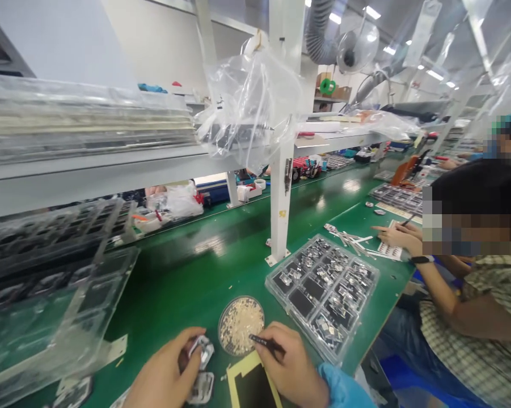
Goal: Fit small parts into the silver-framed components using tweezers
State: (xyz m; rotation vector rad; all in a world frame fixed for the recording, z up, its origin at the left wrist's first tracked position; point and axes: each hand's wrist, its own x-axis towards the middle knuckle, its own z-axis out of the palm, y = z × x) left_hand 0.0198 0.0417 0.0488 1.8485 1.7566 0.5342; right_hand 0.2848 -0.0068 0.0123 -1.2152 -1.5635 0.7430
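My left hand [170, 368] is closed around a small silvery-white moulded part [204, 351], pinched between thumb and fingers. A similar part [202, 389] lies on the green bench just below it. With my right hand [293, 362] I grip dark tweezers [267, 343], their tip over the right side of a round clear dish [241, 320]. Many tiny pale pieces fill that dish. Beneath my right hand is a dark pad with a yellow border [238, 391], partly covered by the hand.
To the right lies a clear compartment tray [323, 292] of small metallic parts. Stacked clear trays [55, 306] stand at the left. A white post [281, 170] rises from the green bench [174, 283]. A co-worker [472, 294] sits at the right, hands over a white sheet.
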